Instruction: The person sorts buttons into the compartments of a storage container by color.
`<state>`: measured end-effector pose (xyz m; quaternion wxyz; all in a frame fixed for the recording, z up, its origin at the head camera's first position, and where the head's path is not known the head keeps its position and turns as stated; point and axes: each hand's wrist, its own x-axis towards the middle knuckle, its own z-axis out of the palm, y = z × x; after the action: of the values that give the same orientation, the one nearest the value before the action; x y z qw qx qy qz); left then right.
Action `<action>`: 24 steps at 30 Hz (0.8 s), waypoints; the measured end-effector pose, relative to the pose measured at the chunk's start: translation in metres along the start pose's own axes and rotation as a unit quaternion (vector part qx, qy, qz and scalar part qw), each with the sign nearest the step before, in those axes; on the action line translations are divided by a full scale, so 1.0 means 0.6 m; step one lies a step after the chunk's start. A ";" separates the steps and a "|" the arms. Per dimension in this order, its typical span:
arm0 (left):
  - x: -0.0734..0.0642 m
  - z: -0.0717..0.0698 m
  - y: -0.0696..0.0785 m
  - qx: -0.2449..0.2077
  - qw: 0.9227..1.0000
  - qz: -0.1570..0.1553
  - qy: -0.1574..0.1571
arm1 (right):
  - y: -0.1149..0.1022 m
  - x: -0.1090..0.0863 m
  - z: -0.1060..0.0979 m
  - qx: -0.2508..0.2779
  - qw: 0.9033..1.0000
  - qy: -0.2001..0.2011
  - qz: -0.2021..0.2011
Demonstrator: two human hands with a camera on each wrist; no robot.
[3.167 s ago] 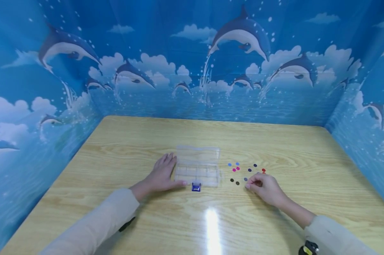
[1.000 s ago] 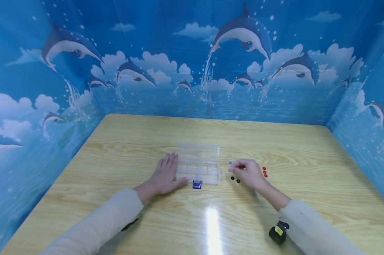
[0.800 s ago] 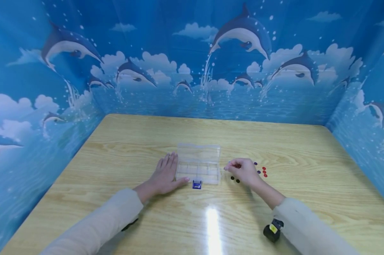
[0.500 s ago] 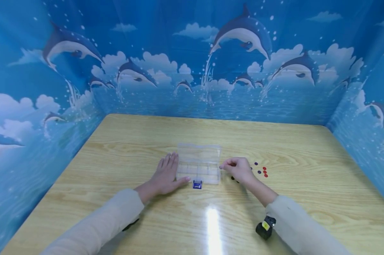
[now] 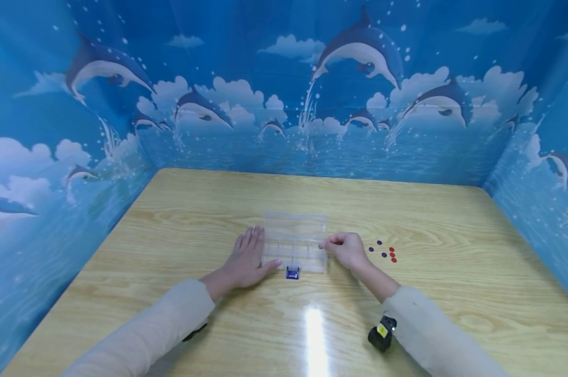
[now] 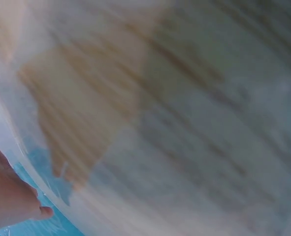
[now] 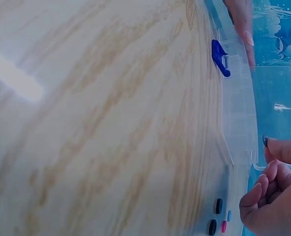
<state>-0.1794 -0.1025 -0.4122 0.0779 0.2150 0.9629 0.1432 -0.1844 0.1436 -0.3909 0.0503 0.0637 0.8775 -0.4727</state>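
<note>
My right hand pinches a small dark round disc between thumb and forefinger, its other fingers curled in. The fingertips are over the right end of a clear plastic compartment box. Its transparent lid lies back, away from me, and a blue latch sticks out at the front. My left hand rests against the box's left side, fingers straight and thumb along the front edge. In the left wrist view mostly blurred tabletop and part of a hand show.
Dark blue discs and red discs lie on the wooden table right of my right hand. Black discs, a pink disc and a light blue disc lie beside the box's right end. A dolphin-print curtain surrounds the table.
My right hand has moved left with the pinched disc, from among the scattered discs to the box's right end. My left hand has stayed by the box.
</note>
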 end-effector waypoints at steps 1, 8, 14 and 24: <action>0.000 0.001 0.000 0.000 1.000 -0.001 -0.001 | -0.001 0.000 0.002 -0.001 1.000 0.001 0.006; -0.002 0.001 0.001 0.002 1.000 -0.005 -0.002 | 0.003 0.007 0.011 -0.005 1.000 0.005 0.013; -0.004 -0.002 0.005 -0.004 1.000 -0.007 -0.004 | 0.003 0.009 0.016 -0.010 1.000 0.001 0.011; -0.005 -0.004 0.006 -0.010 1.000 -0.008 -0.006 | 0.003 0.013 0.016 -0.021 1.000 -0.003 0.011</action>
<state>-0.1755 -0.1011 -0.4085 0.0872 0.2072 0.9627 0.1505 -0.1917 0.1373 -0.3990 0.0599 0.0707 0.8865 -0.4534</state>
